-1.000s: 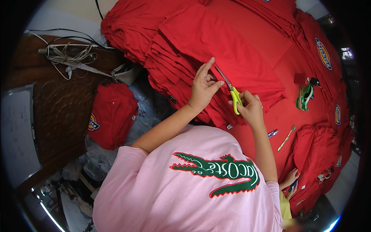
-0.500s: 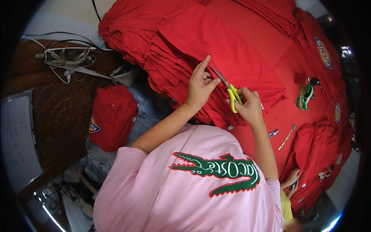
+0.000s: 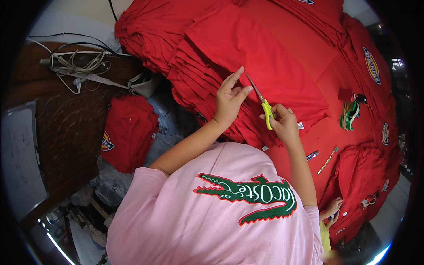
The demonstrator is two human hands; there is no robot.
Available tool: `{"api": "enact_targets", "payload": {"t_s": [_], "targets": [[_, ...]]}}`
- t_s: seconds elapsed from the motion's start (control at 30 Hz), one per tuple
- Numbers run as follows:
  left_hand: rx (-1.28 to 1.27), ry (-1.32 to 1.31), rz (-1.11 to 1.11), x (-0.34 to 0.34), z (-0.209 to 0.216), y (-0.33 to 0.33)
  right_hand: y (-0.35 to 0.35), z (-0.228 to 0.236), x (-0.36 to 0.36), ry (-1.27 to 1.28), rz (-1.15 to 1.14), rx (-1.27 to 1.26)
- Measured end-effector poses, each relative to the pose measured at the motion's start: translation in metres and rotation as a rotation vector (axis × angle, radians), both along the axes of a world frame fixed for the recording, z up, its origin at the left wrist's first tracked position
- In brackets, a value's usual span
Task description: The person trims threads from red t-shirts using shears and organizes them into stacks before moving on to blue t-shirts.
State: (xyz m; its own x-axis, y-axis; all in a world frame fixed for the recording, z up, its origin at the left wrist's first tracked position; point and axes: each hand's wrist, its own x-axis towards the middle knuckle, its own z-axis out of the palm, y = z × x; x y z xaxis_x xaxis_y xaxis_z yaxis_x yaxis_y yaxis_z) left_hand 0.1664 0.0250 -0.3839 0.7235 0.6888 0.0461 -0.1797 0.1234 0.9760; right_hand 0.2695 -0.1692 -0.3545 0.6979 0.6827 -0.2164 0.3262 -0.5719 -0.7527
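My right hand (image 3: 285, 123) is closed round the yellow handles of a pair of scissors (image 3: 265, 105), their slim metal blades angled up and to the left. The blades lie close together. To the left of the scissors is my left hand (image 3: 229, 97), fingers stretched out and thumb apart, with nothing visible in it. Both hands are over a red garment (image 3: 251, 53) spread on the table. Below it, on the left, red garments (image 3: 179, 70) lie in layered folds. Whether the blade tips touch the cloth I cannot tell.
A pen (image 3: 312, 155), a toothbrush-like brush (image 3: 327, 160) and a small green-and-white item (image 3: 349, 115) lie to the right. A folded red garment pile (image 3: 129, 132) sits left. Coiled cables (image 3: 79, 66) rest on dark carved wood. Another person's hand (image 3: 333, 207) is at lower right.
The scissors have turned a little more upright, and their handles have come closer together. My left hand has barely moved.
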Motion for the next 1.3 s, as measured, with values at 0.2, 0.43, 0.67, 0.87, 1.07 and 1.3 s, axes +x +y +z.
{"api": "enact_targets", "payload": {"t_s": [0.2, 0.43, 0.67, 0.87, 1.07, 1.3], "targets": [[-0.131, -0.015, -0.09, -0.002, -0.002, 0.013, 0.015, 0.021, -0.002, -0.124, 0.028, 0.003], [-0.187, -0.087, -0.149, -0.004, -0.001, 0.018, 0.03, 0.022, 0.006, -0.152, 0.057, 0.045], [-0.187, -0.013, -0.144, -0.006, -0.005, 0.022, 0.03, 0.009, 0.002, -0.092, 0.052, 0.019], [-0.214, 0.025, -0.162, -0.014, -0.009, 0.025, 0.031, 0.009, -0.003, -0.118, -0.033, 0.034], [-0.207, 0.139, -0.316, -0.038, -0.036, 0.042, 0.027, 0.0, 0.019, -0.125, -0.293, 0.153], [-0.271, -0.001, 0.068, -0.013, -0.038, 0.106, 0.079, 0.017, 0.021, 0.292, -0.304, 0.314]]}}
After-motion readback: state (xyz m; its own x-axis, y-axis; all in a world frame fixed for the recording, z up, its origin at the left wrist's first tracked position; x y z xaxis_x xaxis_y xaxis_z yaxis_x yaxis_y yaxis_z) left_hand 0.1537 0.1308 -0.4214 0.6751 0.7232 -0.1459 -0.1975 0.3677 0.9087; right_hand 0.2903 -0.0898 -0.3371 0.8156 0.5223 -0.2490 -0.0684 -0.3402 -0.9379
